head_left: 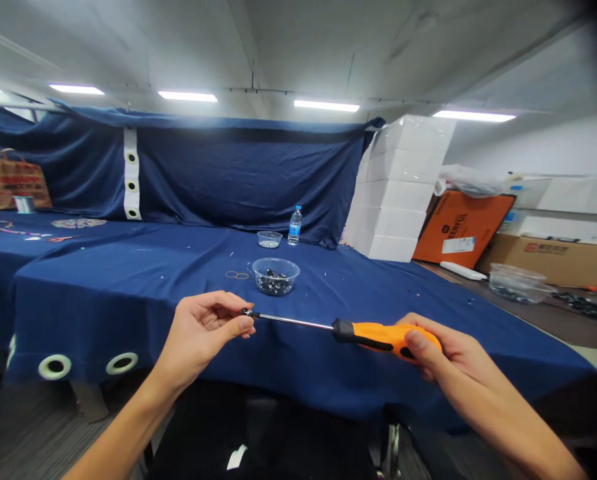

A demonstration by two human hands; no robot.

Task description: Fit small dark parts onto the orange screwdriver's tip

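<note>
My right hand (431,350) is wrapped round the orange and black handle of a screwdriver (373,335), its thumb along the side. The steel shaft points left, nearly level, and its dark tip meets a small black part (247,312). Between thumb and fingertips, my left hand (211,327) pinches that part; its exact kind is too small to make out. Both hands are in the air in front of the table edge. Just beyond them stands a clear plastic bowl (276,283) with small black and silvery pieces in it.
Behind it are a smaller clear bowl (269,240) and a water bottle (295,225) on the blue cloth (143,267). White boxes (393,193) are stacked at right, beside an orange box (461,230). At far left, part of another person's hand shows near a paper bag (16,180).
</note>
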